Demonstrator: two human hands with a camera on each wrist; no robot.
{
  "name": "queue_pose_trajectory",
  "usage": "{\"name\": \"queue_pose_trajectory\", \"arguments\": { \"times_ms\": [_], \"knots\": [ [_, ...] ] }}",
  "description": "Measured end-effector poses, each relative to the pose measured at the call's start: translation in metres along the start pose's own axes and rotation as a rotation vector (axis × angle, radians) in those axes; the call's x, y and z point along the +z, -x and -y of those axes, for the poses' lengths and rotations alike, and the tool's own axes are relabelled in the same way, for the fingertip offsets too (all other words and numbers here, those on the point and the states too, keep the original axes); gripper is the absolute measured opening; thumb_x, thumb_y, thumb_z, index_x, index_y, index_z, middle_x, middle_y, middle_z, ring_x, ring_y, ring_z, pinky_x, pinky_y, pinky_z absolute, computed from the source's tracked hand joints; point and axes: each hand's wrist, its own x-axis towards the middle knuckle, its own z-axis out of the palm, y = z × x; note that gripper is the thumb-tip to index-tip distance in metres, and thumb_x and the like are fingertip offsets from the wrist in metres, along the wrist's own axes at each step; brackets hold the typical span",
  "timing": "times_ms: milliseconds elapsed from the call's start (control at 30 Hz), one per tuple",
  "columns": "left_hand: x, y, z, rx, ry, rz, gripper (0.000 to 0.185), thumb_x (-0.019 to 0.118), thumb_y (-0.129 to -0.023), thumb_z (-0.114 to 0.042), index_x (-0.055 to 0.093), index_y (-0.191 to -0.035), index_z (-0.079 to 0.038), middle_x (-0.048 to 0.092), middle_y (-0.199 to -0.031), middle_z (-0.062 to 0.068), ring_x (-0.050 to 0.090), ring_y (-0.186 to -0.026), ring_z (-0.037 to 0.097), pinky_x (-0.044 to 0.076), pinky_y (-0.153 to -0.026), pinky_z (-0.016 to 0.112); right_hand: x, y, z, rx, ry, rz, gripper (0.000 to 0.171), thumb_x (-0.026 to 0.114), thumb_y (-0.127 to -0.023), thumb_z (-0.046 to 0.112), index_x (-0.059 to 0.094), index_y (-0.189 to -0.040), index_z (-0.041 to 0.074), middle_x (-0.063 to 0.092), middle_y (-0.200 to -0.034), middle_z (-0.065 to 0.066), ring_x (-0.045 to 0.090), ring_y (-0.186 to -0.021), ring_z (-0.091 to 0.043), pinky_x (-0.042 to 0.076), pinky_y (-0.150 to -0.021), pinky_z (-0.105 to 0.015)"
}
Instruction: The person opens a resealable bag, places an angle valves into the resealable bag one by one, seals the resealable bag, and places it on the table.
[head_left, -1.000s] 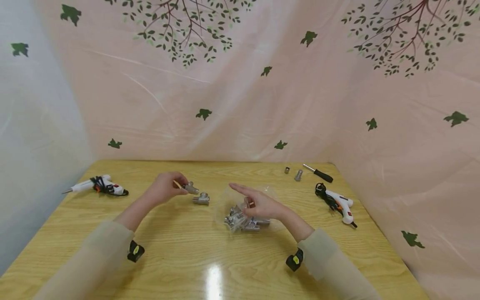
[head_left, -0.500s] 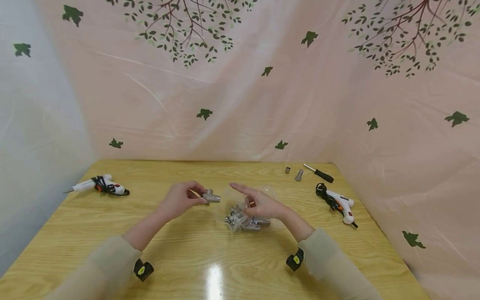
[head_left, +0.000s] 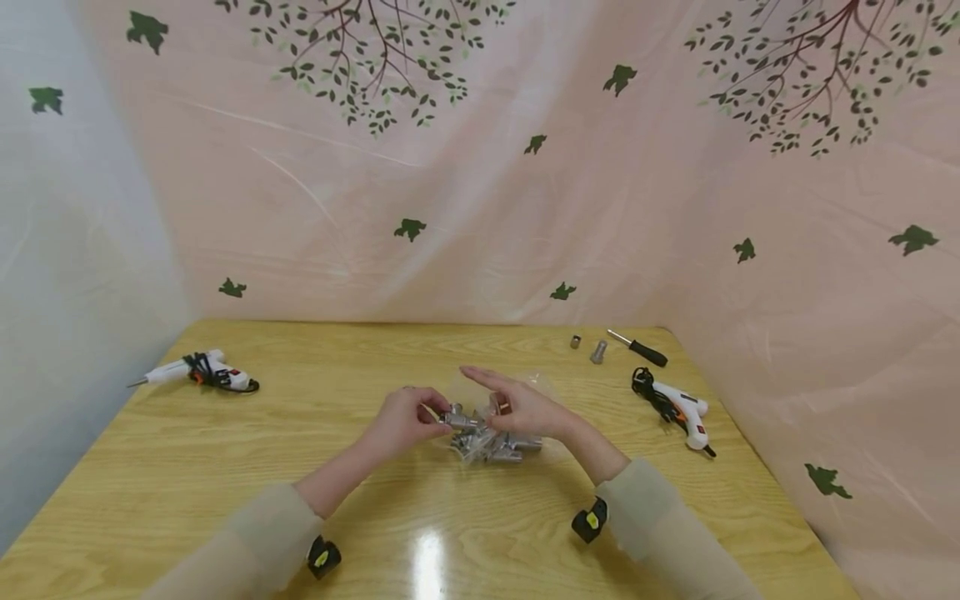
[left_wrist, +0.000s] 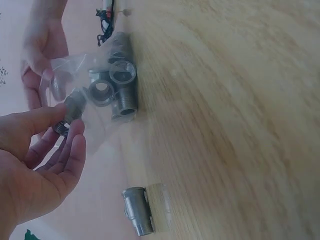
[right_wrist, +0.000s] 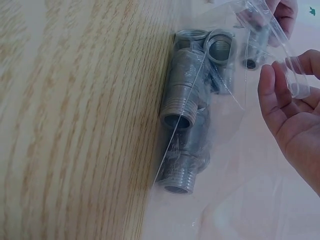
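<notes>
Plainly, the left hand pinches a silvery, threaded metal pipe fitting beside a clear, soft plastic bag; through the shiny film I can't quite tell whether it is inside. Being hard and probably weighty for its size, it should hold best round the middle, where smooth metal may slip. The right hand pinches the bag's flimsy edge. Similar grey metal fittings lie heaped within, on the yellowish wooden table.
</notes>
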Motion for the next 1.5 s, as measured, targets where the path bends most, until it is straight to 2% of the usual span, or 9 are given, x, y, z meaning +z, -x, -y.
{"name": "queue_pose_trajectory", "arguments": {
  "times_ms": [133, 367, 500, 700, 867, 1033, 1133, 1267, 1500],
  "knots": [
    [0.008, -0.004, -0.002, 0.014, -0.043, 0.008, 0.018, 0.076, -0.079, -0.011, 0.068, -0.094, -0.007, 0.068, -0.089, 0.003, 0.063, -0.070, 0.010, 0.052, -0.059, 0.022, -0.002, 0.005, 0.016, -0.004, -0.029, 0.009, 0.074, 0.053, -0.087, -0.009, 0.020, -0.151, 0.010, 0.019, -0.155, -0.014, 0.041, -0.058, -0.012, 0.041, -0.054, -0.021],
    [0.012, -0.007, -0.010, -0.014, 0.042, 0.059, 0.023, 0.073, -0.082, -0.007, 0.067, -0.103, -0.004, 0.067, -0.101, 0.009, 0.067, -0.080, 0.018, 0.055, -0.065, 0.024, -0.004, 0.007, 0.022, -0.018, -0.017, 0.004, 0.073, 0.053, -0.087, -0.008, 0.022, -0.150, 0.009, 0.020, -0.155, -0.016, 0.041, -0.057, -0.009, 0.040, -0.054, -0.020],
    [0.012, -0.007, -0.008, 0.017, 0.060, 0.084, 0.029, 0.072, -0.082, -0.007, 0.065, -0.110, -0.002, 0.066, -0.107, 0.012, 0.068, -0.088, 0.022, 0.055, -0.071, 0.024, -0.005, 0.007, 0.019, -0.014, -0.014, 0.007, 0.074, 0.054, -0.087, -0.008, 0.021, -0.151, 0.010, 0.019, -0.155, -0.016, 0.041, -0.057, -0.009, 0.041, -0.054, -0.020],
    [0.006, -0.004, -0.006, 0.096, -0.025, 0.100, 0.037, 0.072, -0.083, -0.012, 0.062, -0.118, -0.002, 0.066, -0.114, 0.013, 0.065, -0.099, 0.027, 0.054, -0.082, 0.032, -0.005, 0.006, 0.019, -0.014, -0.014, 0.013, 0.074, 0.054, -0.087, -0.008, 0.020, -0.151, 0.009, 0.018, -0.155, -0.016, 0.042, -0.058, -0.011, 0.042, -0.055, -0.020],
    [-0.009, -0.002, -0.011, 0.125, -0.077, 0.062, 0.041, 0.072, -0.084, -0.018, 0.062, -0.121, -0.006, 0.066, -0.116, 0.011, 0.063, -0.104, 0.026, 0.053, -0.084, 0.037, -0.005, 0.007, 0.019, -0.010, -0.011, 0.018, 0.074, 0.055, -0.088, -0.007, 0.020, -0.151, 0.010, 0.019, -0.155, -0.015, 0.042, -0.059, -0.015, 0.041, -0.055, -0.020],
    [-0.031, -0.002, -0.012, 0.135, -0.105, 0.018, 0.046, 0.075, -0.081, -0.021, 0.061, -0.123, -0.008, 0.065, -0.117, 0.009, 0.060, -0.108, 0.027, 0.051, -0.087, 0.042, -0.005, 0.006, 0.020, -0.006, -0.016, 0.020, 0.074, 0.055, -0.088, -0.006, 0.020, -0.151, 0.010, 0.018, -0.156, -0.015, 0.043, -0.058, -0.012, 0.042, -0.055, -0.021],
    [-0.045, -0.004, -0.007, 0.153, -0.165, 0.046, 0.052, 0.075, -0.081, -0.027, 0.059, -0.127, -0.009, 0.063, -0.122, 0.008, 0.056, -0.115, 0.028, 0.048, -0.092, 0.046, -0.005, 0.007, 0.020, 0.000, -0.023, 0.026, 0.074, 0.054, -0.088, -0.007, 0.019, -0.151, 0.010, 0.017, -0.156, -0.015, 0.044, -0.059, -0.010, 0.044, -0.055, -0.022],
    [-0.061, -0.009, 0.003, 0.170, -0.229, 0.114, 0.059, 0.074, -0.080, -0.034, 0.055, -0.131, -0.009, 0.058, -0.130, 0.007, 0.049, -0.125, 0.029, 0.039, -0.101, 0.050, -0.005, 0.007, 0.020, 0.006, -0.028, 0.028, 0.074, 0.054, -0.088, -0.007, 0.019, -0.151, 0.009, 0.016, -0.156, -0.015, 0.046, -0.060, -0.011, 0.044, -0.056, -0.022],
    [-0.076, -0.021, 0.028, 0.219, -0.289, 0.197, 0.059, 0.077, -0.079, -0.022, 0.054, -0.131, -0.006, 0.055, -0.133, 0.012, 0.046, -0.125, 0.034, 0.036, -0.103, 0.052, -0.001, 0.002, -0.001, 0.004, 0.009, 0.013, 0.076, 0.055, -0.088, -0.006, 0.017, -0.151, 0.013, 0.016, -0.157, -0.011, 0.048, -0.063, -0.019, 0.043, -0.056, -0.022]
  ]
}}
